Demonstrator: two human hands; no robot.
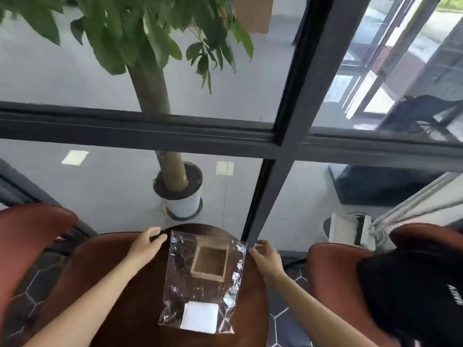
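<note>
A clear plastic bag [200, 291] lies flat on a small round dark-brown table [140, 296]. Inside it sits a square wooden frame-like box [210, 261], and a white label [199, 318] shows at the bag's near end. My left hand [147, 244] rests at the bag's far left corner with its fingers curled near the edge; whether it pinches the plastic is unclear. My right hand [264, 256] is at the bag's far right corner, fingers loosely spread beside the edge.
Red-brown chairs stand to the left [32, 234] and right [338, 271], the right one draped with black clothing [413, 296]. Beyond a dark-framed glass wall [275, 136] stands a potted tree [179, 196]. A concrete block [350, 231] sits at the right.
</note>
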